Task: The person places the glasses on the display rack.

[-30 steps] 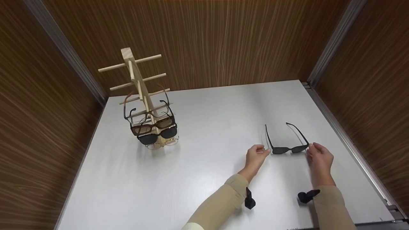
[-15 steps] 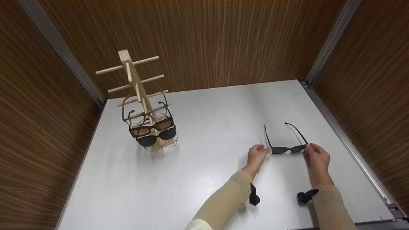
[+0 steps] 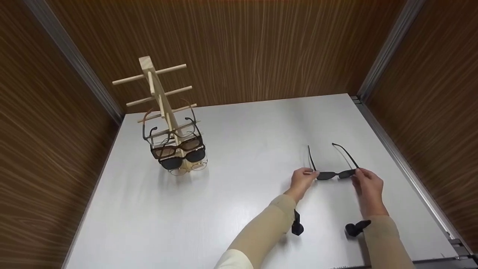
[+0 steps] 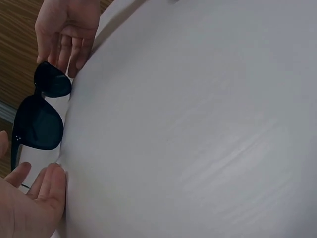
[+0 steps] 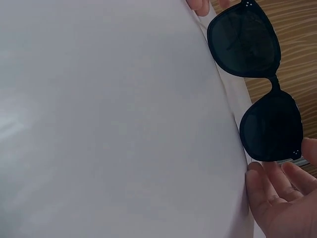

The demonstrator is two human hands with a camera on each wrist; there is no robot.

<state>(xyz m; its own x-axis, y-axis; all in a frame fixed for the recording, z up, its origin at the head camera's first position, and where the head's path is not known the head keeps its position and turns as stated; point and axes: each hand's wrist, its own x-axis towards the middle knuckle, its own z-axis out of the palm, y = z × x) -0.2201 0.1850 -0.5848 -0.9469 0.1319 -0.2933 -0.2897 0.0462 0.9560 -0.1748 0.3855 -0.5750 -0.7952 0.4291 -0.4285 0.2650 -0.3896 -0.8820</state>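
Black sunglasses with dark lenses lie near the table's right side, temples unfolded and pointing away from me. At their left corner is my left hand; its thumb tip reaches the frame in the head view. In the left wrist view the fingers of the left hand are spread around the hinge, with a gap between thumb and frame. My right hand pinches the opposite corner. The right wrist view shows its thumb against the frame and the other fingers of the right hand below it.
A wooden display stand rises at the table's left, with bare pegs at the top. Several eyeglasses and sunglasses hang lower on it. Wood-grain panels enclose the white table at the back and sides.
Both hands have closed in on the sunglasses from either side. The left thumb, earlier just beside the frame, now overlaps its corner. The sunglasses show no clear movement.
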